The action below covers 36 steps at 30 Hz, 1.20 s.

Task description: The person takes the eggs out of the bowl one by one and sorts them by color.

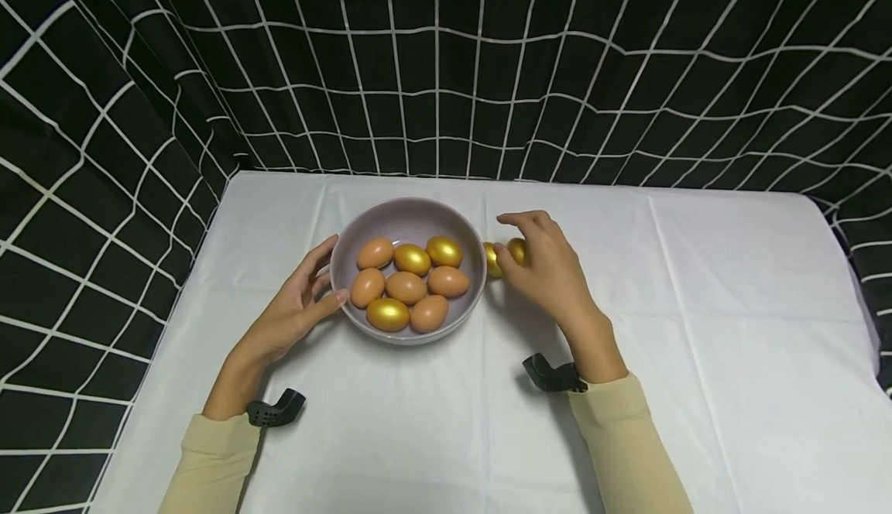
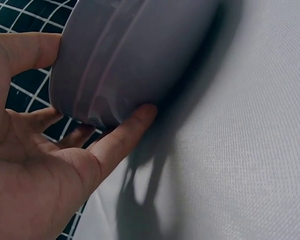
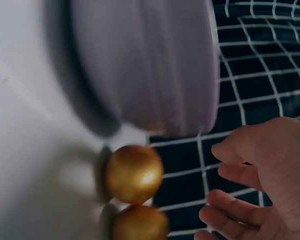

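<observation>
A mauve bowl holds several brown eggs and 3 golden eggs. My left hand grips its left side: the thumb lies on the rim, and the other fingers are outside against the wall. Beside the bowl's right side, 2 more golden eggs rest on the white cloth. Above and just right of them is my right hand, its fingers bent and spread apart. The right wrist view shows nothing between those fingers.
A white cloth with fold creases covers the table. Black curtains with a white grid hang behind it and at the sides. Each wrist carries a small black device.
</observation>
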Each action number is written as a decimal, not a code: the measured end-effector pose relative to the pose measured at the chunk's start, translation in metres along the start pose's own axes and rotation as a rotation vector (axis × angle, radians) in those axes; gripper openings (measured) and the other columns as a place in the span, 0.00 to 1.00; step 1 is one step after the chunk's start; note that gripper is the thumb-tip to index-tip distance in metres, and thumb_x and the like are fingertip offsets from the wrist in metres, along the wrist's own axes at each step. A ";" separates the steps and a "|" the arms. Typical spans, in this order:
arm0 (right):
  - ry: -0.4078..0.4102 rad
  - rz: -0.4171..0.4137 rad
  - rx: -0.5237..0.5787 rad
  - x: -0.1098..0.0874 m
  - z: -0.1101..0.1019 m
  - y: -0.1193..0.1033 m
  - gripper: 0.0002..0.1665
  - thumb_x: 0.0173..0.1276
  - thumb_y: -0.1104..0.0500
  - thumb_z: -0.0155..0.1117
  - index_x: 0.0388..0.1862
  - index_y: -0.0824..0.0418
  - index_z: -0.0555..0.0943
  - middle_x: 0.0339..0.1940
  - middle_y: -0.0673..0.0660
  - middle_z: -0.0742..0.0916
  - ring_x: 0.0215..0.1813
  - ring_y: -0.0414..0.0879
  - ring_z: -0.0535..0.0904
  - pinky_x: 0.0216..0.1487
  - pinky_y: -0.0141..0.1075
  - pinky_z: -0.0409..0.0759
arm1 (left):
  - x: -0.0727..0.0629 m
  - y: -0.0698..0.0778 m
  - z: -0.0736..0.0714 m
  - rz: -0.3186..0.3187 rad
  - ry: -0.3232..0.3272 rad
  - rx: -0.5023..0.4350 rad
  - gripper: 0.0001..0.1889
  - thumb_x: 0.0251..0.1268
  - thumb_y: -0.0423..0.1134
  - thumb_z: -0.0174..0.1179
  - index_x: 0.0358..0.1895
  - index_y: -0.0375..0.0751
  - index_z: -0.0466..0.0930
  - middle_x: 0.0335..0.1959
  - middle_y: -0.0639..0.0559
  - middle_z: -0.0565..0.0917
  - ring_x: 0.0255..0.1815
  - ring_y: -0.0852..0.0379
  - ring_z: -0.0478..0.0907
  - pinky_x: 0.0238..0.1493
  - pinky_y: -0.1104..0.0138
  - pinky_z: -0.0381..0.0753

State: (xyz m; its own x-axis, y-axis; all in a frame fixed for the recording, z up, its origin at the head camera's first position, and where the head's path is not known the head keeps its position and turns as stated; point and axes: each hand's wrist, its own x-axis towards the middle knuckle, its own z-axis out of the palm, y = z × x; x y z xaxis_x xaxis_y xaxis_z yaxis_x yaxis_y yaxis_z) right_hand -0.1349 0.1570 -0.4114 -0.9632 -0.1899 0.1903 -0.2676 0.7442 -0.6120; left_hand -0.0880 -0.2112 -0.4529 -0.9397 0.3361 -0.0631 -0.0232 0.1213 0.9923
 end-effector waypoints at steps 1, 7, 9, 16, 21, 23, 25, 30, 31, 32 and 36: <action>-0.005 -0.021 0.005 0.002 0.000 -0.004 0.27 0.73 0.54 0.65 0.69 0.59 0.80 0.66 0.64 0.82 0.68 0.61 0.77 0.68 0.61 0.77 | 0.000 0.000 0.000 -0.002 0.003 -0.001 0.45 0.76 0.32 0.61 0.88 0.54 0.45 0.86 0.43 0.53 0.85 0.37 0.59 0.65 0.79 0.77; -0.052 -0.119 -0.006 0.014 -0.004 -0.026 0.25 0.75 0.54 0.65 0.68 0.58 0.81 0.65 0.61 0.82 0.61 0.58 0.78 0.62 0.56 0.79 | 0.001 0.001 0.000 -0.012 0.023 -0.018 0.46 0.75 0.31 0.62 0.88 0.53 0.46 0.86 0.44 0.54 0.84 0.37 0.61 0.65 0.78 0.78; -0.078 -0.146 -0.011 0.019 -0.005 -0.032 0.25 0.75 0.55 0.65 0.68 0.59 0.81 0.65 0.60 0.82 0.64 0.57 0.79 0.65 0.55 0.79 | 0.001 0.001 0.000 -0.018 0.025 -0.030 0.45 0.75 0.31 0.62 0.88 0.53 0.46 0.86 0.43 0.54 0.84 0.36 0.61 0.65 0.78 0.78; -0.180 -0.213 0.015 0.032 -0.004 -0.045 0.23 0.75 0.58 0.64 0.67 0.61 0.81 0.63 0.60 0.84 0.59 0.57 0.84 0.63 0.50 0.83 | 0.001 -0.001 0.002 -0.048 0.025 -0.078 0.45 0.75 0.30 0.61 0.87 0.52 0.46 0.86 0.41 0.53 0.84 0.34 0.60 0.60 0.75 0.83; -0.251 -0.252 -0.004 0.041 -0.003 -0.049 0.24 0.73 0.60 0.64 0.67 0.63 0.81 0.61 0.63 0.85 0.57 0.58 0.82 0.62 0.51 0.81 | 0.001 -0.001 0.004 -0.054 0.027 -0.082 0.45 0.75 0.30 0.60 0.88 0.50 0.45 0.85 0.39 0.53 0.83 0.33 0.60 0.59 0.75 0.83; -0.287 -0.261 -0.018 0.044 -0.002 -0.050 0.24 0.73 0.60 0.64 0.67 0.63 0.81 0.60 0.63 0.85 0.58 0.59 0.82 0.63 0.52 0.81 | 0.002 0.000 0.004 -0.055 0.026 -0.078 0.45 0.75 0.30 0.60 0.88 0.50 0.45 0.85 0.39 0.53 0.83 0.33 0.60 0.59 0.75 0.83; -0.331 -0.270 -0.031 0.047 0.000 -0.052 0.25 0.73 0.59 0.64 0.67 0.64 0.81 0.61 0.63 0.85 0.59 0.59 0.82 0.64 0.52 0.81 | 0.002 0.000 0.005 -0.057 0.025 -0.075 0.45 0.76 0.30 0.60 0.88 0.50 0.44 0.85 0.39 0.53 0.83 0.33 0.60 0.59 0.75 0.83; -0.433 -0.310 -0.075 0.055 0.009 -0.062 0.24 0.73 0.60 0.63 0.66 0.62 0.82 0.60 0.62 0.85 0.54 0.58 0.84 0.61 0.51 0.82 | 0.003 0.001 0.003 -0.064 0.030 -0.062 0.45 0.76 0.30 0.60 0.87 0.50 0.44 0.85 0.40 0.53 0.82 0.34 0.61 0.58 0.74 0.84; -0.447 -0.314 -0.092 0.057 0.011 -0.064 0.24 0.72 0.61 0.63 0.66 0.62 0.82 0.60 0.63 0.85 0.52 0.57 0.83 0.59 0.50 0.83 | 0.003 0.001 0.003 -0.065 0.030 -0.061 0.45 0.76 0.30 0.60 0.87 0.50 0.44 0.85 0.40 0.53 0.82 0.34 0.61 0.58 0.74 0.84; -0.463 -0.318 -0.115 0.058 0.013 -0.066 0.24 0.72 0.61 0.63 0.66 0.62 0.82 0.60 0.63 0.84 0.51 0.56 0.83 0.59 0.50 0.83 | 0.003 0.001 0.002 -0.066 0.030 -0.059 0.45 0.76 0.31 0.60 0.87 0.50 0.44 0.85 0.40 0.53 0.83 0.34 0.61 0.58 0.74 0.84; -0.527 -0.316 -0.229 0.064 0.019 -0.074 0.24 0.71 0.61 0.63 0.65 0.63 0.82 0.60 0.64 0.84 0.49 0.55 0.82 0.58 0.50 0.83 | 0.002 0.001 0.002 -0.067 0.028 -0.062 0.45 0.76 0.30 0.60 0.87 0.50 0.45 0.86 0.40 0.53 0.83 0.34 0.61 0.58 0.74 0.84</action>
State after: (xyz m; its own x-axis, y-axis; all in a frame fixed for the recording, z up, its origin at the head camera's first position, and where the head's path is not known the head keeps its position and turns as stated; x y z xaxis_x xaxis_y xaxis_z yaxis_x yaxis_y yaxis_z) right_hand -0.1775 0.0773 -0.3684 -0.7383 -0.6666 -0.1034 -0.5834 0.7079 -0.3982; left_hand -0.0894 -0.2083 -0.4526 -0.9445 0.3028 -0.1273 -0.1066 0.0839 0.9908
